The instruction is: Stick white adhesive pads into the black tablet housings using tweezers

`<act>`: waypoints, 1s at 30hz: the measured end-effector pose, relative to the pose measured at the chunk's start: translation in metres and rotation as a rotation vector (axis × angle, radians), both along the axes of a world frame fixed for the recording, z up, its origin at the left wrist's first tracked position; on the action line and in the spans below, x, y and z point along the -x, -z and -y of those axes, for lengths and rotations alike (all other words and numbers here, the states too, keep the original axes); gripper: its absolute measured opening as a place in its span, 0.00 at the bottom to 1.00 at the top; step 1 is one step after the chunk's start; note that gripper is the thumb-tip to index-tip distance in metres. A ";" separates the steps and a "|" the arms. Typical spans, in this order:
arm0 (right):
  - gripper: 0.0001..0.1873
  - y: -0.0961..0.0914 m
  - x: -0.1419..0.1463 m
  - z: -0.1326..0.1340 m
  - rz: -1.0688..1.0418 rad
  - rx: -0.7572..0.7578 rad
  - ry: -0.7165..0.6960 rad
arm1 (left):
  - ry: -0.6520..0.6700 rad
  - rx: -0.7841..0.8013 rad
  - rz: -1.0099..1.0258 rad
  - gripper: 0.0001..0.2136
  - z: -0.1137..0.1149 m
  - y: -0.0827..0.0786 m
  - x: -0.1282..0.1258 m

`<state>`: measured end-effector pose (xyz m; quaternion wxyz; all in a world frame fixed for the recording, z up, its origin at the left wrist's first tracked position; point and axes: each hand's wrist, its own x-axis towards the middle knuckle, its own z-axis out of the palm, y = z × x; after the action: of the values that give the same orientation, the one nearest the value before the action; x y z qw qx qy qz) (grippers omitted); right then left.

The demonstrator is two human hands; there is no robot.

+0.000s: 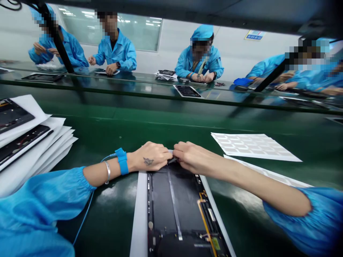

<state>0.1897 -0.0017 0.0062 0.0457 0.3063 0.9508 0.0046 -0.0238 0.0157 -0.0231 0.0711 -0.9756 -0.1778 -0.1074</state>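
Observation:
In front of me an opened tablet-like device [184,200] lies on a white sheet [139,214], its dark inner parts and an orange flex cable [205,217] facing up. At its far end my left hand [151,156] is closed, fingertips pinched together. My right hand [194,159] meets it there, also closed in a pinch. A small dark piece [173,160] shows between the fingertips of both hands; its kind is too small to make out. A blue wrist strap [122,161] with a cord sits on my left wrist.
To the left rises a stack of white sheets [59,142] with opened devices between them. Sheets of pale stickers [249,144] lie to the right. Across a green bench [120,121], several co-workers in blue work at a raised counter. Dark slanted posts [57,39] stand between us.

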 end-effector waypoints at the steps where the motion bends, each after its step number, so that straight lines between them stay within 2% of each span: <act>1: 0.10 -0.001 -0.002 0.000 0.026 -0.016 -0.005 | 0.003 -0.001 -0.001 0.09 0.000 0.000 0.000; 4: 0.09 -0.004 -0.015 -0.001 0.075 -0.005 0.029 | 0.010 -0.014 -0.005 0.08 0.000 0.001 0.001; 7: 0.08 -0.001 -0.032 0.001 0.006 0.027 0.116 | 0.014 -0.048 0.003 0.08 0.001 0.003 0.000; 11: 0.11 0.016 -0.043 0.017 -0.332 -0.039 0.210 | 0.020 -0.096 0.030 0.08 0.001 0.007 -0.002; 14: 0.14 0.029 -0.045 0.034 -0.517 0.022 0.167 | 0.023 -0.108 0.044 0.08 0.002 0.008 -0.003; 17: 0.15 0.033 -0.048 0.043 -0.534 0.054 0.175 | 0.019 -0.109 0.047 0.08 0.002 0.008 -0.003; 22: 0.11 0.026 -0.051 0.040 -0.566 0.084 0.309 | 0.023 -0.097 0.060 0.08 0.001 0.008 -0.004; 26: 0.08 0.026 -0.039 0.031 -0.574 0.140 0.347 | 0.018 -0.085 0.065 0.08 0.001 0.008 -0.004; 30: 0.07 0.028 -0.022 0.023 -0.567 0.191 0.314 | -0.001 -0.071 0.047 0.09 0.002 0.007 -0.004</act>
<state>0.2117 -0.0244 -0.0219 -0.1919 0.4323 0.8631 -0.1770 -0.0195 0.0137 -0.0297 0.1014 -0.9696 -0.1760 -0.1367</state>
